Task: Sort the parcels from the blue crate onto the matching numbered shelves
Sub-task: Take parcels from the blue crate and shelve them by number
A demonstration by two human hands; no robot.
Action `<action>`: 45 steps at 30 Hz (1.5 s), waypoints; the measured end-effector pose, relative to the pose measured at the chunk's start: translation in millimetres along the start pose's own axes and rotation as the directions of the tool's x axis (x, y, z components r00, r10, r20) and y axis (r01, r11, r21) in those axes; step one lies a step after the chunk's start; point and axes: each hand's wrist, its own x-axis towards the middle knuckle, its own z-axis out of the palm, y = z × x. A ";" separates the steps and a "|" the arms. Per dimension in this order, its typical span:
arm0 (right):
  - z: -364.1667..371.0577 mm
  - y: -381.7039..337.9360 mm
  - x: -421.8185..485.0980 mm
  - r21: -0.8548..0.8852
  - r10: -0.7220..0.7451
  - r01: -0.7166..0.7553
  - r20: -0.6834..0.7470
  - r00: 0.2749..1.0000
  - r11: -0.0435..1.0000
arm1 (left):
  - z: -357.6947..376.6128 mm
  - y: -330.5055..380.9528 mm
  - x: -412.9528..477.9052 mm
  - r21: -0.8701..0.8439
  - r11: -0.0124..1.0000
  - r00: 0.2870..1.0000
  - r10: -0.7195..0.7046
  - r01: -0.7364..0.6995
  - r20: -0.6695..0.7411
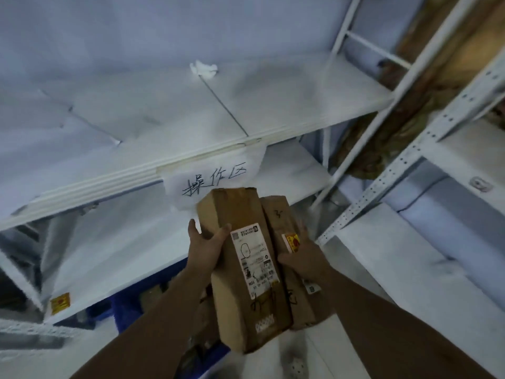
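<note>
Head view: a white paper sign with black handwritten characters (210,179) hangs from the front lip of the upper white metal shelf board (109,184), over part of the opening below it. Just under the sign, two brown cardboard parcels are held up side by side and touching. The top end of the larger brown parcel with a white printed label (240,214) covers the sign's lower edge. The slimmer brown parcel with a yellow-and-red sticker (278,212) lies against its right side, partly behind it.

The left grip (206,243), a bare hand, is closed round the larger parcel, thumb across its front. The right grip (306,253) clasps the slimmer one, thumb in front and fingers round its far edge.

Behind the sign lies the lower white shelf board (123,236), one yellow-and-red sticker (60,302) on its front edge well down-left of the sign. Above the sign, at the back of the upper board, sits one crumpled white paper wad (203,68). Below-left of the sign, under the lower board, is the blue plastic crate (128,305), its contents too dim to count. Right of the sign stands a second white shelving unit with perforated uprights (410,160).

Counted: two parcels, two boards, two stickers, one sign, one wad, one crate.
</note>
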 end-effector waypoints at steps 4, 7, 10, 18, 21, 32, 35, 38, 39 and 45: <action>-42.3 33.7 -27.6 -0.034 0.093 -0.106 -0.274 0.957 0.994 | 50.8 12.0 -18.9 0.027 1.000 0.999 0.004 -0.005 0.053; -81.4 68.2 -46.0 0.013 0.221 -0.238 -0.430 0.876 0.971 | 88.4 15.1 -35.2 0.016 1.000 0.997 0.019 -0.020 0.071; -118.6 106.6 -70.4 0.135 0.347 -0.329 -0.542 0.765 0.935 | 128.2 17.4 -50.1 -0.094 0.996 0.997 0.018 -0.011 0.080; -165.8 202.2 -130.8 0.523 0.626 -0.356 -0.558 0.544 0.775 | 248.2 -6.5 -124.0 -0.399 0.880 0.964 -0.204 0.256 0.169; -195.2 232.7 -140.7 0.731 0.737 -0.269 -0.448 0.506 0.628 | 293.1 -9.6 -158.1 -0.440 0.852 0.955 -0.210 0.284 0.209; -263.6 297.4 -157.4 0.944 0.801 -0.084 -0.223 0.555 0.320 | 432.5 7.8 -270.7 -0.402 0.915 0.932 0.121 0.028 0.342; -274.6 298.1 -157.4 0.992 0.841 0.072 -0.127 0.526 0.105 | 456.4 4.2 -292.3 -0.468 0.883 0.930 0.137 0.041 0.341; -289.1 292.0 -153.7 0.961 0.817 0.243 -0.033 0.575 -0.132 | 477.0 3.5 -311.3 -0.454 0.890 0.955 0.097 0.042 0.280; -295.1 290.1 -152.9 0.948 0.820 0.271 -0.019 0.572 -0.168 | 482.1 4.2 -312.9 -0.442 0.896 0.951 0.094 0.049 0.296; -326.3 298.0 -143.6 0.938 0.915 0.344 -0.094 0.393 -0.052 | 509.3 9.0 -282.6 -0.280 0.945 0.835 0.015 0.167 0.549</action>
